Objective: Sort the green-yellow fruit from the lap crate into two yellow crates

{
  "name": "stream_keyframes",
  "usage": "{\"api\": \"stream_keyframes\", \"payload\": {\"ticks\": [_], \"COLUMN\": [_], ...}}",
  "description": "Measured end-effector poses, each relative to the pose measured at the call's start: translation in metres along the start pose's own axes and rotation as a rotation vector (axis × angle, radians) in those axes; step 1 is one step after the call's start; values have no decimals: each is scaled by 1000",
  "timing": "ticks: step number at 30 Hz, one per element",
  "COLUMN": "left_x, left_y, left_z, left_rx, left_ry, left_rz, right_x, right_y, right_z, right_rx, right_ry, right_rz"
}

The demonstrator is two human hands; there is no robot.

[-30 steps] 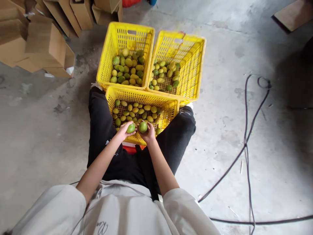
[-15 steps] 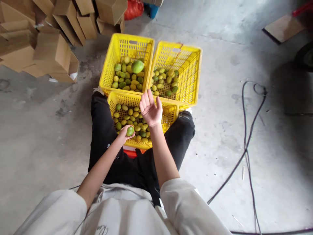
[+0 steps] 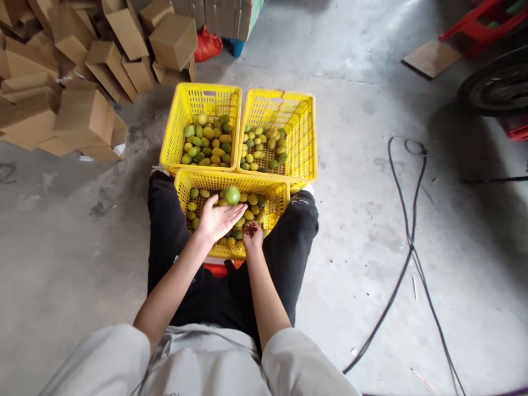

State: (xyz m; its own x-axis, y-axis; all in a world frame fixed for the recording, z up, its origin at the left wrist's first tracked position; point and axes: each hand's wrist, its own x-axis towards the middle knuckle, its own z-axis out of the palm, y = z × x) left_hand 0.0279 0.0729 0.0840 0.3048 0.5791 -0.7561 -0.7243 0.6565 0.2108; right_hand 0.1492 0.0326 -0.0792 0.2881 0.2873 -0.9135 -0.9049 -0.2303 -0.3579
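Observation:
I sit with a yellow crate (image 3: 279, 193) of green and yellow fruits between my legs. My left hand (image 3: 218, 220) is stretched out flat above this crate with the palm up. A round green fruit (image 3: 232, 194) is just off its fingertips, and I cannot tell whether it still touches them. My right hand (image 3: 252, 234) is low in the same crate, with the fingers curled down among the fruits (image 3: 251, 201). What it grips is hidden. Two more yellow crates stand behind, the left one (image 3: 201, 91) and the right one (image 3: 307, 137), both partly filled with the same fruits.
A heap of cardboard boxes (image 3: 82, 110) lies at the far left. A black cable (image 3: 412, 242) snakes over the concrete floor on the right. A wheel (image 3: 495, 88) and a red frame (image 3: 478, 25) are at the far right, and a flat cardboard sheet (image 3: 431, 58) lies near them.
The fruit thrown by my right hand has landed in the far left crate. That hand has dropped back into the near crate. My left hand has opened and its green fruit is leaving the fingers.

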Motion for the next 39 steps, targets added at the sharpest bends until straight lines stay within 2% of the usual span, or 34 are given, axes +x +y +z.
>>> {"api": "stream_keyframes", "payload": {"ticks": [2,4,6,10,15,17,24,32,37,39], "left_x": [-20,-36,-45,-44,-37,-35,-33,-19,-9,-4], "left_y": [11,22,32,44,52,55,65,60,55,53], "left_z": [33,54,59,40,11,5,2,0,-11,-20], "left_rx": [96,195,246,247,242,231,187,198,180,207], "left_ry": [-202,-246,-242,-245,-117,-104,-115,-93,-23,-30], "left_rz": [89,199,297,424,503,525,541,509,500,490], "right_x": [2,2,1,-1,0,1,3,2,5,9], "right_y": [-2,3,12,22,23,23,27,26,30,32], "right_z": [-4,-9,-11,-8,-6,-7,-7,-4,-2,-3], "right_rx": [-8,-13,-14,-32,-64,-86,-164,-126,-133,-141], "right_ry": [17,27,23,2,-36,-51,-77,-29,-8,6], "right_rz": [-2,21,54,114,131,139,158,192,189,167]}}
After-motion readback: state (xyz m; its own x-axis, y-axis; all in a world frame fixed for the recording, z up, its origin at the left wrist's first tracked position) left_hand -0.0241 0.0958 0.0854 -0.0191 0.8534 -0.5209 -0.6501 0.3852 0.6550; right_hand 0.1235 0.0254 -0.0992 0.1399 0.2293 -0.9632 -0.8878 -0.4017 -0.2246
